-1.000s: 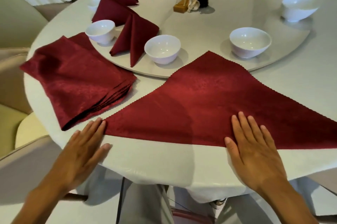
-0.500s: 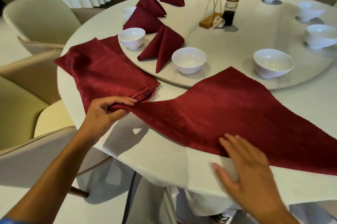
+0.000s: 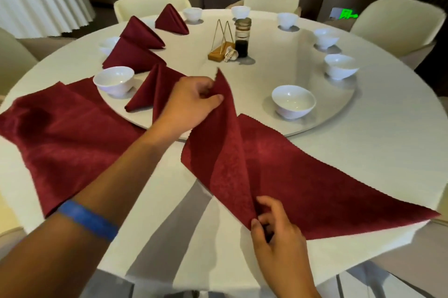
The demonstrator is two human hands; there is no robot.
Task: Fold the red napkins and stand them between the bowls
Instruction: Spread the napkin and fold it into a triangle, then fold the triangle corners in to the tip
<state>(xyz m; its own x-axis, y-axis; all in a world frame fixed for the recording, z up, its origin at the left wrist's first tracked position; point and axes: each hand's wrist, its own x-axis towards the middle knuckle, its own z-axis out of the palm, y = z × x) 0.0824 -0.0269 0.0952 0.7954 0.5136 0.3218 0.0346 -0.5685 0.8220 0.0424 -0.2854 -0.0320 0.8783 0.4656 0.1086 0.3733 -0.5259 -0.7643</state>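
Note:
A red napkin (image 3: 303, 176), folded to a triangle, lies on the white tablecloth at the near edge. My left hand (image 3: 191, 101) pinches its left corner and holds it lifted over the middle of the cloth. My right hand (image 3: 274, 230) pinches the napkin's near folded edge at its midpoint. A stack of flat red napkins (image 3: 63, 133) lies to the left. Several folded napkins (image 3: 155, 87) stand between white bowls (image 3: 114, 80) along the left rim of the round turntable (image 3: 315, 125). Another bowl (image 3: 293, 101) sits just beyond the napkin.
More white bowls (image 3: 339, 68) ring the turntable's right and far rim. A golden stand (image 3: 219, 51) and a dark sauce jar (image 3: 242, 37) occupy its centre. Cream chairs (image 3: 397, 21) surround the table, and another draped table (image 3: 41, 2) stands at far left.
My left hand took hold of the napkin's left corner and carried it up and to the right over the cloth. My right hand went from lying flat to pinching the near edge.

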